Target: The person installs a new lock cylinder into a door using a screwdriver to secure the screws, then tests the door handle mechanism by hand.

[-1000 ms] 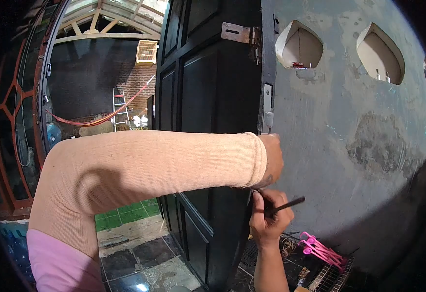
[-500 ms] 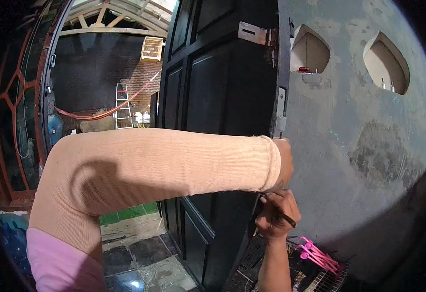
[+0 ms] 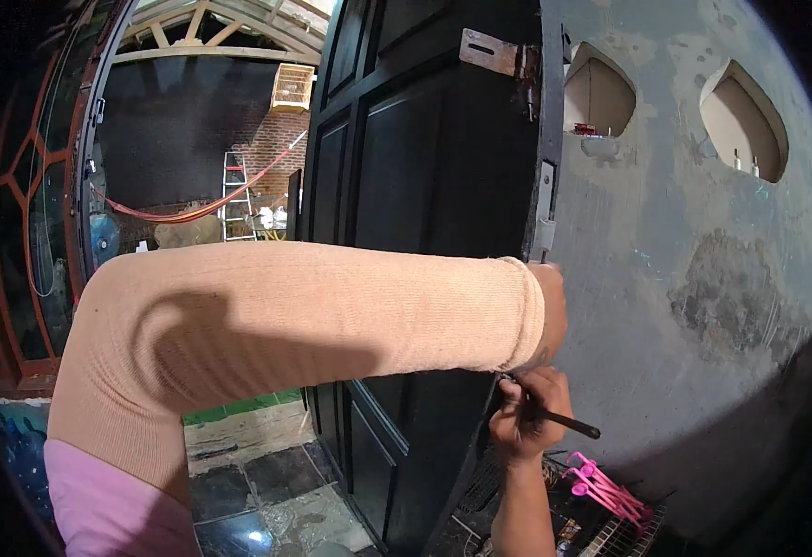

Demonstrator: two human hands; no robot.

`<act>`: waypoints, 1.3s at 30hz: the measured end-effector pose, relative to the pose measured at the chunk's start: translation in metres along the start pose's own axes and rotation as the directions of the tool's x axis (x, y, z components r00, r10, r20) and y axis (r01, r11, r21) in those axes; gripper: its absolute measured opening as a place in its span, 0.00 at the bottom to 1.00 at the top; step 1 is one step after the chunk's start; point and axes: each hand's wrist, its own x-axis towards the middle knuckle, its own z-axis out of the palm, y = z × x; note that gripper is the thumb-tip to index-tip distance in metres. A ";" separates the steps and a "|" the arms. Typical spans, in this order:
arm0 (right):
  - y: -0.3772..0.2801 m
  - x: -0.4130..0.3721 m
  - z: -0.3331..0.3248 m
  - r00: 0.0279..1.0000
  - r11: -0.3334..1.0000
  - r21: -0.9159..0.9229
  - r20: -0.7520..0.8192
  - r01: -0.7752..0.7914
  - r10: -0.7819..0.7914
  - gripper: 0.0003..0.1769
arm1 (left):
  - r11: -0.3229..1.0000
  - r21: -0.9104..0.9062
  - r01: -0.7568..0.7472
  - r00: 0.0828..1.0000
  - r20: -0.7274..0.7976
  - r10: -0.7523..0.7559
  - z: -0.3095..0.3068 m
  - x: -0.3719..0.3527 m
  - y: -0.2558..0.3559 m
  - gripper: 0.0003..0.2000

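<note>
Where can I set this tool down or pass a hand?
Free: floor tiles left of the black door, under the sleeve; the right wall niche beside its bottles. Crowded: the wire rack with pink clips below the right hand, and the door edge by the left hand.

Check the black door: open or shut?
Open. The black door shows its free lock edge to the camera; a ladder stands in the yard past it. The right hand holds a dark tool there.

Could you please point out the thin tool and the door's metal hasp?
thin tool (image 3: 575, 425), head view, its dark shaft near the free end.
metal hasp (image 3: 487, 51), head view, its flat slotted plate.
</note>
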 end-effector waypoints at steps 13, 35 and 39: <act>0.001 0.004 0.003 0.997 0.996 0.050 -0.012 0.072 -0.071 0.08 | 0.999 -0.026 0.026 0.999 0.036 -0.025 -0.004 -0.004 0.001 0.11; -0.010 -0.009 0.007 0.996 0.996 0.080 -0.075 -0.038 0.044 0.07 | 0.998 -0.053 0.019 0.998 0.069 -0.015 -0.003 -0.007 0.000 0.13; -0.012 -0.009 0.008 0.996 0.996 0.068 -0.071 -0.050 0.055 0.07 | 0.999 -0.027 0.022 0.998 0.058 -0.021 -0.003 -0.009 0.001 0.11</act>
